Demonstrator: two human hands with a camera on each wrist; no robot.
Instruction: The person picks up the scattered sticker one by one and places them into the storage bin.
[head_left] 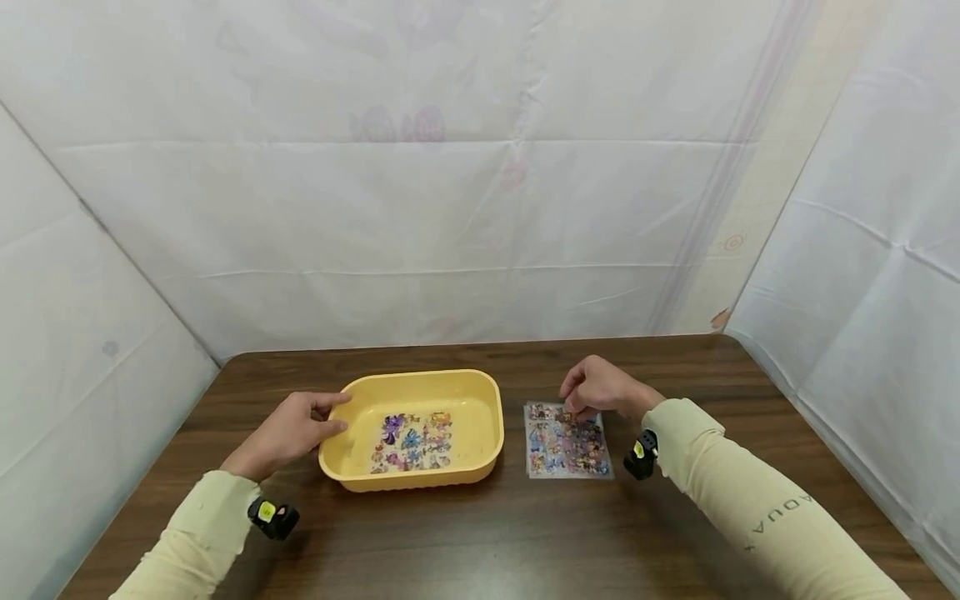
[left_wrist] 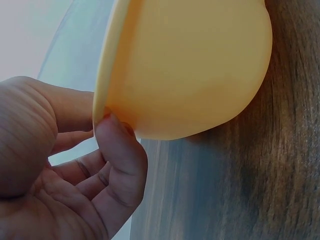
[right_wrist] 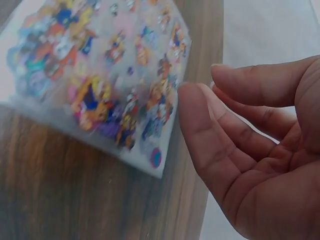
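Evidently for steadiness, your left hand (head_left: 285, 432) pinches the yellow tub (head_left: 472, 425) nearer the left edge of the worktop (head_left: 480, 542), while your right hand (head_left: 603, 386), fingers (right_wrist: 200, 125) loosely bent, gripping nothing visible, is at the printed sheets (head_left: 547, 442) nearer the right edge, likely for easy reach.

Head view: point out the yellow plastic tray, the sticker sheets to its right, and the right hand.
Yellow plastic tray (head_left: 420, 389): head view, inside of far wall.
Sticker sheets (head_left: 566, 449): head view, printed top face.
Right hand (head_left: 606, 387): head view, back of the hand.
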